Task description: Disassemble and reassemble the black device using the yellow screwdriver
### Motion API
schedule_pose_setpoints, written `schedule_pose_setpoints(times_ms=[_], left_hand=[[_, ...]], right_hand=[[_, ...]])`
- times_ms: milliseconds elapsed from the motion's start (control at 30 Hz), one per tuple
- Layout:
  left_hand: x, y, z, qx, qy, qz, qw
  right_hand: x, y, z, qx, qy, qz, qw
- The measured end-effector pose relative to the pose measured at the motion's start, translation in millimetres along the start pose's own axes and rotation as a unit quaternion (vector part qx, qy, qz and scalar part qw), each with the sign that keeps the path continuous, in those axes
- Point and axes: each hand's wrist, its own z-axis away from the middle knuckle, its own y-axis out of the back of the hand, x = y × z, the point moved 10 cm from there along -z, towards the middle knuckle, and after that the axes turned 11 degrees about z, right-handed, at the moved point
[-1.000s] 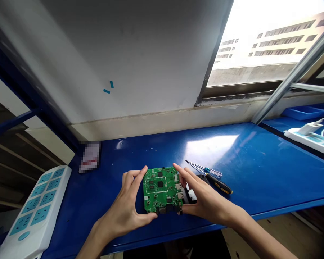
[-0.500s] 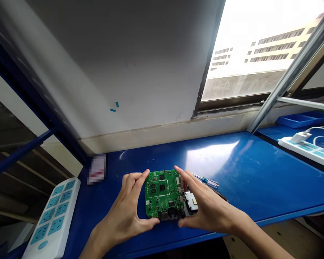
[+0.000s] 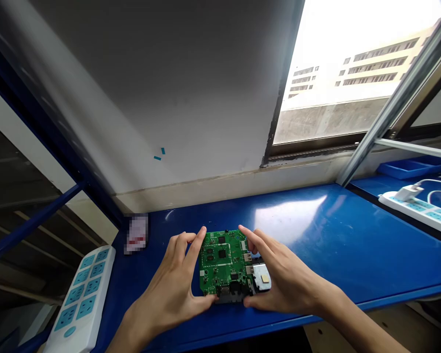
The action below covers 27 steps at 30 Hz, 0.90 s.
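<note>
A green circuit board [image 3: 222, 262] with black chips lies just above the blue worktop [image 3: 334, 240], near its front edge. My left hand [image 3: 172, 289] grips the board's left side, forefinger on the far corner and thumb at the near edge. My right hand [image 3: 282, 279] grips the right side the same way, fingers curled. A small white and black part [image 3: 261, 278] shows under my right hand, against the board's right edge.
A white power strip [image 3: 83, 299] with teal sockets lies at the left end of the worktop. A small blurred card [image 3: 136, 234] rests behind it. Another power strip [image 3: 419, 208] with a plug and a blue tray [image 3: 407, 166] sit at the far right. A window is behind.
The view has shifted down and right. Both hands have stayed on the board and closed in on it a little. The screwdrivers seen to the right a second ago are now hidden behind my right hand.
</note>
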Motion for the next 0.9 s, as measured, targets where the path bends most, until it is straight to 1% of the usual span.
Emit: schedule_pose_setpoints(times_ms=[133,267,333,400,467,533,567,633,700,767,833,900], left_hand=[[3.6,0.5,0.0,0.005,-0.008,-0.01,1.0],[7.0,-5.8,-2.8,0.004,-0.029,-0.03,0.999],[4.9,-10.5,-4.5,0.004,-0.029,-0.042,0.999],[-0.5,-15.8,-6.5,0.004,-0.02,-0.031,0.999],[-6.4,-22.1,-9.1,0.003,-0.012,0.02,1.0],[-10.0,-29.4,-12.2,0.003,-0.014,0.107,0.994],[-10.2,-33.3,-13.8,0.004,-0.019,0.159,0.987],[-8.4,-41.0,-16.5,0.01,-0.032,0.264,0.964],[-7.0,-49.6,-18.3,0.02,-0.033,0.332,0.942],[-9.9,-61.5,-18.4,0.028,-0.011,0.342,0.939],[-15.2,-75.7,-16.1,0.026,0.01,0.31,0.95],[-20.0,-87.5,-11.1,0.024,0.009,0.238,0.971]], right_hand=[[-1.5,-1.3,-1.8,-0.009,0.012,0.006,1.0],[-3.1,-0.6,-3.4,-0.006,0.02,0.021,1.0],[-6.8,3.3,-4.6,0.0,0.029,0.039,0.999],[-12.3,8.6,-5.7,0.0,0.04,0.056,0.998],[-18.0,15.7,-6.8,0.004,0.054,0.06,0.997],[-22.6,23.3,-7.4,0.02,0.071,0.04,0.996],[-23.9,26.6,-7.5,0.033,0.08,0.018,0.996],[-23.1,29.3,-7.7,0.059,0.09,-0.045,0.993],[-18.6,23.1,-9.0,0.066,0.077,-0.097,0.99],[-15.8,8.9,-11.8,0.042,0.052,-0.114,0.991],[-17.3,-6.5,-14.8,-0.003,0.028,-0.12,0.992],[-21.0,-17.0,-16.9,-0.048,0.013,-0.128,0.991]])
